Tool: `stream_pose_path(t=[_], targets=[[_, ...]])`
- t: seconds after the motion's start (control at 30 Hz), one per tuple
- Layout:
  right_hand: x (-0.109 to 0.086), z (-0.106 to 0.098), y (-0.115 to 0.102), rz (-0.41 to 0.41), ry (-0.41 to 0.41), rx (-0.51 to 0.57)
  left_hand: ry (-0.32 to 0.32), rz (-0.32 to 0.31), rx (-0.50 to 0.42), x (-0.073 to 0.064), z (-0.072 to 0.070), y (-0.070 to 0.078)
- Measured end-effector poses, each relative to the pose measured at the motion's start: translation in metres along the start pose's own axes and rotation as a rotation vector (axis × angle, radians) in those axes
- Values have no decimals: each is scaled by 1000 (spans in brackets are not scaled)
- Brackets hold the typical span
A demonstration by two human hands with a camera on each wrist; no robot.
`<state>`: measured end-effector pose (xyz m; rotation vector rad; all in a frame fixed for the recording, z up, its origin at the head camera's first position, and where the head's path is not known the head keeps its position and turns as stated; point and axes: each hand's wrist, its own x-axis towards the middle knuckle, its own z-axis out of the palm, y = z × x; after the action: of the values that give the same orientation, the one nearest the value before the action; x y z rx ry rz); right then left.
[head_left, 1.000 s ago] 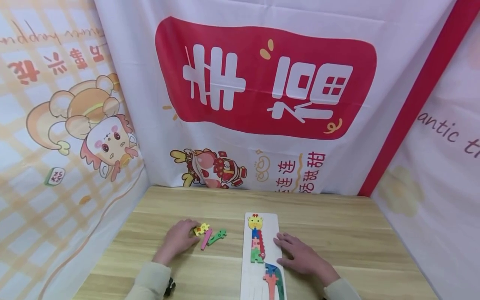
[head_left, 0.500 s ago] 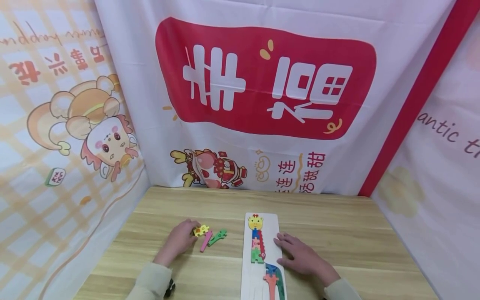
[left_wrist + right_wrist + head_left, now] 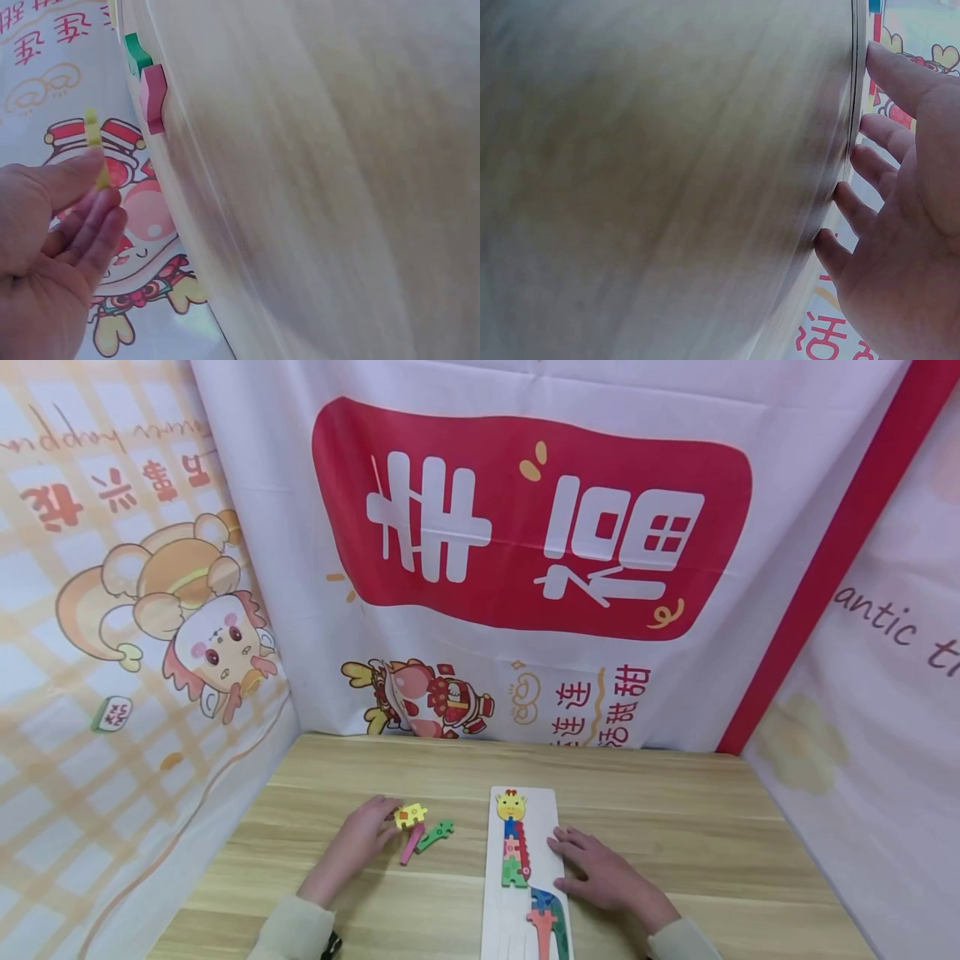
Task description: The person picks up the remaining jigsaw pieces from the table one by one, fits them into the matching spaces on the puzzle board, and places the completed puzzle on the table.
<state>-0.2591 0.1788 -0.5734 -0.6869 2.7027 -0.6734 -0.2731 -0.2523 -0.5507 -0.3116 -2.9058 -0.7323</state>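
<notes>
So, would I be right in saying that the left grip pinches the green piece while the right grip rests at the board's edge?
Not quite: the left wrist view shows the left grip pinching the yellow piece; the green piece lies on the table. The right grip does rest at the edge of the board.

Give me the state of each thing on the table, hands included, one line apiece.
Left hand: pinching the yellow piece.
Yellow piece: held, off the board.
Pink piece: loose on the table.
Green piece: loose on the table.
Puzzle board: flat, partly filled.
Right hand: fingers spread at the board's right edge.
</notes>
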Motion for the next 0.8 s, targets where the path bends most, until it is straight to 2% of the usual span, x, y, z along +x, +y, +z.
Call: stream_pose_path(t=[0.07,0.17,0.4,0.57,0.67,0.8], targets=[[-1,1,1,1,1,-1,9,30,-4,-3,-2,4],[-1,2,1,1,-1,1,41,115,24,-8,-3,8],[1,2,3,-2,11,-30,152,378,71,-14,-2,14],[2,2,4,-9,13,-35,196,565,109,-16,-2,22],[1,2,3,-12,13,-36,208,622,138,-17,-3,28],[1,2,3,-11,15,-41,197,636,153,-19,-3,35]])
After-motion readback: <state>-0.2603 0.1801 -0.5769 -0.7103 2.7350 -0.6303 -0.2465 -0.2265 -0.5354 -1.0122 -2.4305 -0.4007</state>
